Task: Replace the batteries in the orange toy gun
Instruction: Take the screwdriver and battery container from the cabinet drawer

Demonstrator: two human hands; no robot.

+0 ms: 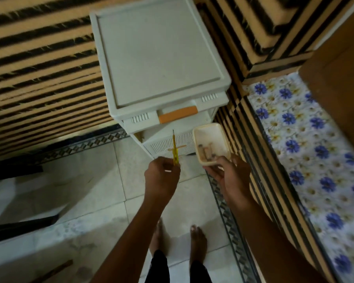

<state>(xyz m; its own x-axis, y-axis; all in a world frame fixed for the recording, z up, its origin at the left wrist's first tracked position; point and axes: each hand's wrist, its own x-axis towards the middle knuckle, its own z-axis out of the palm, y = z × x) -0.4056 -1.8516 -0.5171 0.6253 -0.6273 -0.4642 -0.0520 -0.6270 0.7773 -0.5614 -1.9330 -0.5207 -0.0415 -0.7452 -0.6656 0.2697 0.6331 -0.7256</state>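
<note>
So we're standing barefoot on the tile floor (86,193) in front of the white plastic drawer unit (159,58), w/ a floral-covered surface (307,152) off to the right, and tbh the orange toy gun isn't anywhere in view, so we'd say we're still at the gather-your-stuff stage. Drawer w/ the orange handle (178,117) looks shut or nearly, can't tell for sure. Right hand (231,176) is gripping the near edge of a small cream tub (211,144), fingers under and thumb on the rim; inside are a few cylinder-ish bits that could be batteries, too blurry to call. Left hand (161,176) is curled closed around the handle of a yellow screwdriver (175,148), tip pointing up and away from us. So: tool and prob batteries in hand, that's about it. Everything that counts is left imo: find the gun, open the compartment, swap cells, close it up.
</note>
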